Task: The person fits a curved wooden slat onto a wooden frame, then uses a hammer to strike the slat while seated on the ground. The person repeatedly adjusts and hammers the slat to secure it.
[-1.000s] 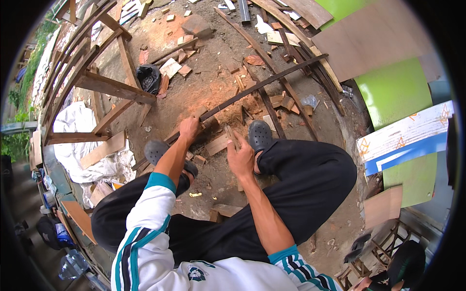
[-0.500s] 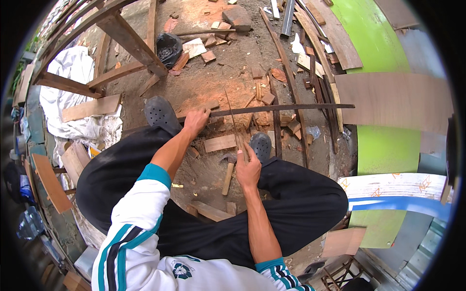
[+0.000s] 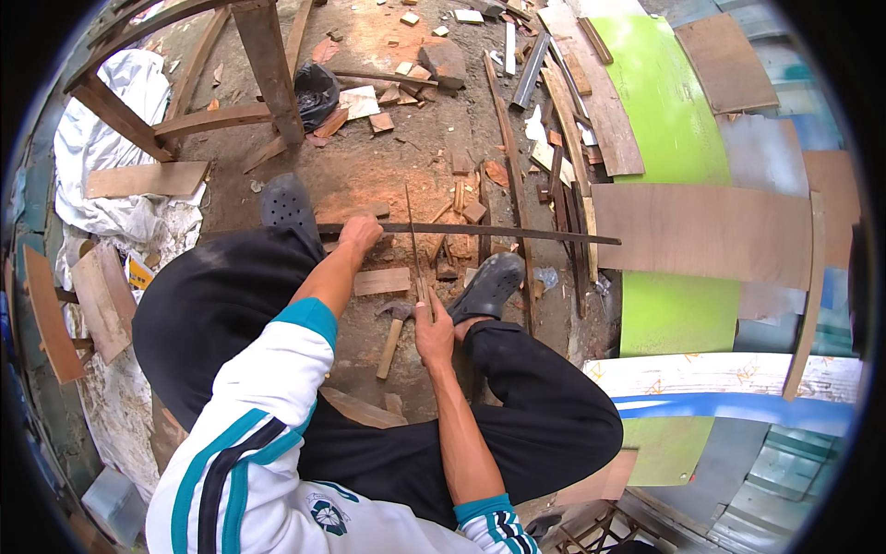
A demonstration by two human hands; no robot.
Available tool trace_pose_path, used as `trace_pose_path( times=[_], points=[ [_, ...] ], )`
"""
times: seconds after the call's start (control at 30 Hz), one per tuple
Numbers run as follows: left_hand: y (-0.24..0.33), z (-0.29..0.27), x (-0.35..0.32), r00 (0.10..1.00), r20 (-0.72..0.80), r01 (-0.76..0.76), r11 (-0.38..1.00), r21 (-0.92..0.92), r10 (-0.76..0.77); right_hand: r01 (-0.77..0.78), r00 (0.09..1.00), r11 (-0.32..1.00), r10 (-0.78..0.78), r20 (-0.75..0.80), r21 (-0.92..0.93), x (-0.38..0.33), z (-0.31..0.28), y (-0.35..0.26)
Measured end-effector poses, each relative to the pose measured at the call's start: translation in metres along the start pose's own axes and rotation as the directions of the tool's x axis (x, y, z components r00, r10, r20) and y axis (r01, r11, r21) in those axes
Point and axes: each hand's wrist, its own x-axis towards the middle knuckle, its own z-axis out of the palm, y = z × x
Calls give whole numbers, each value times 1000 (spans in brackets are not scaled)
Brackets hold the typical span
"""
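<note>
My left hand (image 3: pixel 362 232) is closed round a long, dark, narrow wooden strip (image 3: pixel 517 233), which lies crosswise in front of me. My right hand (image 3: pixel 433 331) grips the wooden handle of a handsaw (image 3: pixel 414 249). Seen nearly edge-on, the thin blade points away from me and crosses the strip just right of my left hand. Whether its teeth have cut into the wood cannot be made out. Between my legs, a claw hammer (image 3: pixel 390 346) with a wooden handle lies on the ground, close to a short pale board (image 3: pixel 382 281).
Wood scraps and long battens (image 3: pixel 513 157) litter the dirt floor. A wooden frame (image 3: pixel 268 69) stands far left beside a white cloth (image 3: pixel 115 102) and a black plastic bag (image 3: pixel 317 96). On the right lie a bright green panel (image 3: pixel 669 102) and a brown plywood sheet (image 3: pixel 701 231).
My view has shifted, so most things sit further left in it. My right foot shows more fully, turned outward. Both hands keep their holds on strip and saw.
</note>
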Motion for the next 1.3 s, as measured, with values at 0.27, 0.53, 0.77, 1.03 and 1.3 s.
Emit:
trace_pose_path(
  times=[0.27, 0.53, 0.77, 1.03, 1.3],
  points=[
    [-9, 10, 4, 998, 47, -43, 997, 60, 40, 9, 999, 1000, -10, -53, -8, 3, 9, 8],
    [-11, 5, -8, 975, -220, -67, 982, -175, 27, -19, 999, 1000, 20, -35, 25, 2, -2, -15],
    [3, 4, 24, 988, -133, -111, 958, -264, 77, -2, 997, 989, 12, -72, 147, 2, -8, -15],
    [15, -1, 37, 992, 53, 125, 945, -302, -115, 67, 993, 997, -69, -94, -27, -25, -16, -29],
    [22, -4, 37, 995, -22, 86, 973, -214, -93, -60, 998, 992, 62, -22, 108, -23, -23, -42]
  ],
)
